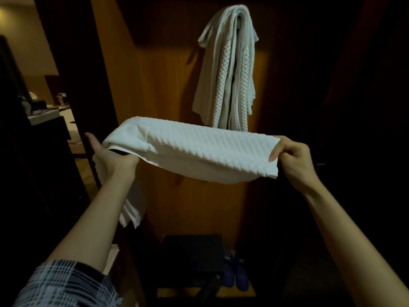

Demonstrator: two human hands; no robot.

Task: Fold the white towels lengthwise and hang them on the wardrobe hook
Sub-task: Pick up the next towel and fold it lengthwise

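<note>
Inside the dim wooden wardrobe (155, 85), hung towels (228, 69) drape above; both hands, left hand (110, 156), right hand (292, 160), pinch the towel (190, 151) stretched crosswise below them.

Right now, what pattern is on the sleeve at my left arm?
A blue-and-white plaid sleeve, seen best in the head view at bottom left.

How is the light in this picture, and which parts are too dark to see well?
Head view: dim, warm light falls on the wooden back panel and the hanging towels, which cast a soft shadow to their left; the held towel is well lit; the right side and the wardrobe floor are nearly black; wide-angle bending at edges.
</note>
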